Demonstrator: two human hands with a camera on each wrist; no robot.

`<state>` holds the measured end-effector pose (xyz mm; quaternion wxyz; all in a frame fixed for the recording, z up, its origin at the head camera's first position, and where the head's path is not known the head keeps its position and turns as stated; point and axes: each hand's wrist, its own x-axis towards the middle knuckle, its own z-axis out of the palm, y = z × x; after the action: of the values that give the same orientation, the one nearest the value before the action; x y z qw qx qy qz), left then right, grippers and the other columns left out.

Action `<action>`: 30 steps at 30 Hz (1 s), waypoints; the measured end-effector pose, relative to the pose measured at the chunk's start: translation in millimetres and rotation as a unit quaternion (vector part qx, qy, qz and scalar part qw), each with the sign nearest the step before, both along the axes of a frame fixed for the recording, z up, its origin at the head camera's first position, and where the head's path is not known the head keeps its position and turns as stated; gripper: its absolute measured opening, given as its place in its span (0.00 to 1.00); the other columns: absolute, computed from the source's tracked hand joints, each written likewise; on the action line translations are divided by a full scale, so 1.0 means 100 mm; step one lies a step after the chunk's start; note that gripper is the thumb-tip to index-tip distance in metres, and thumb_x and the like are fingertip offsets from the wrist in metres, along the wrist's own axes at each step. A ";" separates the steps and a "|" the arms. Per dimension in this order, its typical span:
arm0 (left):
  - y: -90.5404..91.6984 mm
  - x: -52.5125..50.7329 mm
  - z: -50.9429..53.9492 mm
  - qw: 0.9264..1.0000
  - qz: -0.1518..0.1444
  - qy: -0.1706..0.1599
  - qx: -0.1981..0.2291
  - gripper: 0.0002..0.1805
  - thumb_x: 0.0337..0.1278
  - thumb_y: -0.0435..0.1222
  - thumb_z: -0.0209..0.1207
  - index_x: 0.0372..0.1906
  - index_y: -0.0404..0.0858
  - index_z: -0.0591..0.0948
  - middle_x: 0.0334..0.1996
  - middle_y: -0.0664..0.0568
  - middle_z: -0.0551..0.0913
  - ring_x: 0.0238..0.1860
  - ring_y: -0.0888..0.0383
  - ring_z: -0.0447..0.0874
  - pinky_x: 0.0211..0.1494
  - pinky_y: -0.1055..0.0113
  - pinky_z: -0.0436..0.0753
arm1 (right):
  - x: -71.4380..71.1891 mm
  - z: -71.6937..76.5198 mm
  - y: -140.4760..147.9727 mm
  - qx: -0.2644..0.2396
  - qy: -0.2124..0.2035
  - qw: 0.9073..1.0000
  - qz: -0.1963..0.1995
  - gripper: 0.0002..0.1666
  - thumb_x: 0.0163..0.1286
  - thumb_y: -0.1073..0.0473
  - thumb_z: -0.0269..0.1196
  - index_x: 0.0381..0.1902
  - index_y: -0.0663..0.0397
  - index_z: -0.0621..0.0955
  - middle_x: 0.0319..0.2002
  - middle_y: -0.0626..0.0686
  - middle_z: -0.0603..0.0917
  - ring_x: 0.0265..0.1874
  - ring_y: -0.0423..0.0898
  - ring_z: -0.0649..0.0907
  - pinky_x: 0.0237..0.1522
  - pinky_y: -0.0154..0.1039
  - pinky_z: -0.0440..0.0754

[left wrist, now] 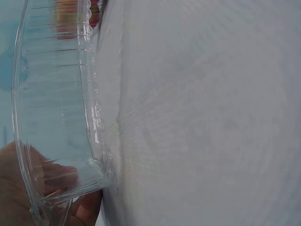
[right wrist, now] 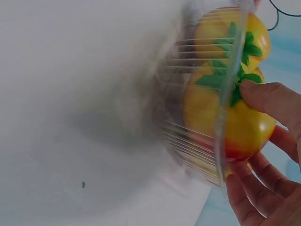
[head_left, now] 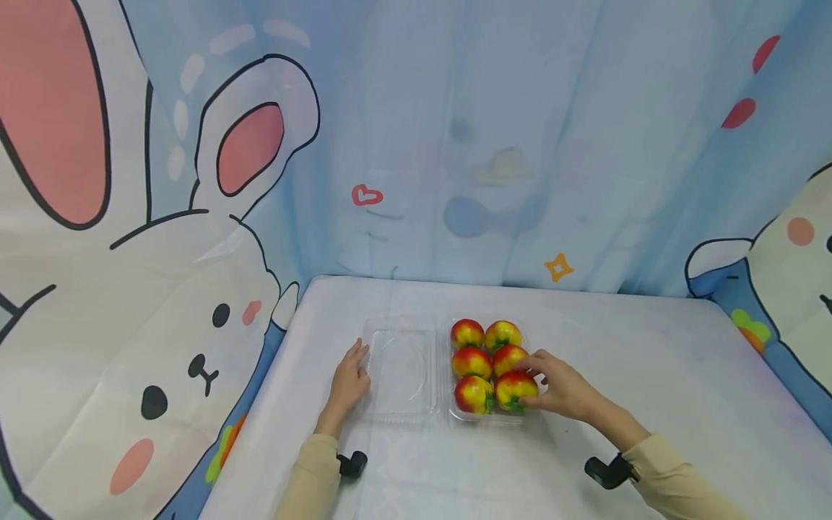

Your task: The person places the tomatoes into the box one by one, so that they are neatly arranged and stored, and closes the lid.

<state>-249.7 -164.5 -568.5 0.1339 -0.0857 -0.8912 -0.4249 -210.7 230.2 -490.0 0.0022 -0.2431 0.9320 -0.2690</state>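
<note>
A clear plastic tray holds several red-and-yellow persimmons with green leafy tops, in two columns. My right hand grips the front right persimmon. In the right wrist view its thumb lies by the leaves, and the other fingers curl round the far side of that persimmon. Left of the tray lies an empty clear lid. My left hand holds the lid's left edge. Through the plastic lid, the left wrist view shows part of the left hand.
A white cloth covers the table. Behind it hangs a light blue curtain, and a printed rabbit fills the left side. Black wrist cameras sit on the left sleeve and the right sleeve.
</note>
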 end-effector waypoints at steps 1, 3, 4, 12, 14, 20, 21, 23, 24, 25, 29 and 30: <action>0.00 0.00 0.00 1.000 0.000 0.002 0.000 0.27 0.51 0.19 0.47 0.60 0.22 0.74 0.68 0.31 0.67 0.68 0.33 0.65 0.69 0.42 0.67 | 0.01 -0.01 -0.01 0.006 0.003 1.000 0.000 0.29 0.49 0.57 0.78 0.50 0.54 0.83 0.43 0.50 0.77 0.42 0.49 0.81 0.44 0.49 0.85; 0.00 0.00 0.01 1.000 0.001 0.005 0.001 0.27 0.50 0.19 0.47 0.60 0.21 0.75 0.68 0.31 0.68 0.68 0.33 0.65 0.69 0.42 0.67 | 0.02 -0.04 -0.03 0.021 0.010 1.000 0.000 0.29 0.49 0.56 0.78 0.50 0.52 0.83 0.44 0.50 0.77 0.43 0.50 0.81 0.46 0.51 0.85; 0.00 0.00 0.01 1.000 0.001 0.005 0.002 0.27 0.51 0.19 0.46 0.60 0.21 0.74 0.68 0.31 0.68 0.68 0.33 0.65 0.69 0.42 0.66 | 0.03 -0.05 -0.04 0.029 0.013 1.000 -0.001 0.29 0.49 0.55 0.78 0.50 0.52 0.83 0.44 0.50 0.77 0.44 0.50 0.81 0.46 0.52 0.85; 0.00 -0.02 0.02 1.000 -0.002 -0.008 0.005 0.28 0.49 0.20 0.47 0.61 0.22 0.74 0.68 0.31 0.67 0.68 0.33 0.64 0.70 0.43 0.66 | 0.06 -0.07 -0.02 0.026 0.014 1.000 0.000 0.31 0.49 0.54 0.78 0.52 0.52 0.82 0.47 0.50 0.78 0.46 0.51 0.81 0.49 0.54 0.84; 0.00 -0.01 0.03 1.000 0.000 -0.017 0.010 0.28 0.50 0.21 0.48 0.61 0.22 0.74 0.69 0.31 0.66 0.68 0.32 0.63 0.70 0.42 0.65 | 0.06 -0.05 0.00 0.007 0.013 1.000 0.001 0.30 0.50 0.54 0.78 0.52 0.53 0.82 0.46 0.51 0.78 0.47 0.52 0.81 0.49 0.54 0.84; 0.02 -0.01 0.09 0.999 0.008 -0.050 0.015 0.28 0.53 0.23 0.52 0.63 0.23 0.73 0.68 0.27 0.64 0.69 0.30 0.61 0.70 0.40 0.63 | 0.06 -0.06 0.09 -0.032 0.054 0.997 -0.033 0.22 0.59 0.57 0.73 0.50 0.57 0.82 0.45 0.56 0.80 0.45 0.56 0.81 0.42 0.51 0.85; 0.02 -0.01 0.10 0.998 0.008 -0.053 0.016 0.28 0.53 0.24 0.52 0.63 0.24 0.73 0.68 0.27 0.63 0.69 0.29 0.61 0.70 0.40 0.63 | 0.06 -0.07 0.10 -0.035 0.064 0.996 -0.041 0.21 0.60 0.57 0.72 0.50 0.58 0.82 0.45 0.57 0.80 0.44 0.57 0.81 0.41 0.51 0.85; 0.02 -0.01 0.11 0.998 0.007 -0.055 0.014 0.28 0.53 0.24 0.53 0.63 0.24 0.72 0.68 0.26 0.64 0.68 0.29 0.62 0.70 0.39 0.63 | 0.07 -0.10 0.13 -0.046 0.075 0.995 -0.056 0.20 0.62 0.59 0.70 0.50 0.60 0.82 0.46 0.59 0.79 0.45 0.58 0.81 0.40 0.52 0.86; 0.01 -0.02 0.12 0.998 0.005 -0.060 0.014 0.28 0.54 0.24 0.52 0.64 0.24 0.72 0.68 0.26 0.64 0.68 0.29 0.62 0.70 0.40 0.63 | 0.08 -0.11 0.14 -0.053 0.076 0.994 -0.062 0.20 0.62 0.59 0.70 0.51 0.61 0.81 0.47 0.60 0.79 0.45 0.59 0.80 0.40 0.53 0.86; 0.01 -0.02 0.12 0.998 0.003 -0.062 0.012 0.28 0.54 0.25 0.52 0.64 0.24 0.72 0.67 0.26 0.64 0.68 0.29 0.62 0.70 0.40 0.63 | 0.08 -0.13 0.15 -0.059 0.075 0.993 -0.068 0.21 0.63 0.60 0.69 0.52 0.62 0.81 0.48 0.61 0.79 0.46 0.60 0.80 0.40 0.53 0.86; -0.02 -0.02 0.15 0.998 -0.004 -0.064 0.006 0.28 0.56 0.26 0.53 0.65 0.24 0.71 0.65 0.25 0.67 0.66 0.29 0.65 0.70 0.40 0.64 | 0.10 -0.21 0.16 -0.082 0.051 0.992 -0.081 0.23 0.65 0.62 0.67 0.57 0.63 0.77 0.52 0.64 0.77 0.48 0.63 0.81 0.42 0.55 0.86; -0.02 -0.02 0.16 0.998 -0.005 -0.065 0.007 0.28 0.56 0.26 0.53 0.65 0.23 0.71 0.65 0.25 0.67 0.66 0.29 0.65 0.70 0.40 0.64 | 0.11 -0.22 0.15 -0.087 0.045 0.992 -0.083 0.24 0.66 0.63 0.66 0.59 0.63 0.76 0.53 0.65 0.77 0.48 0.63 0.81 0.42 0.55 0.86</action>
<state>-251.5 -166.8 -552.4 0.0743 -0.0614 -0.8944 -0.4369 -200.1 245.5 -512.2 -0.0833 -0.1759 0.9211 -0.3372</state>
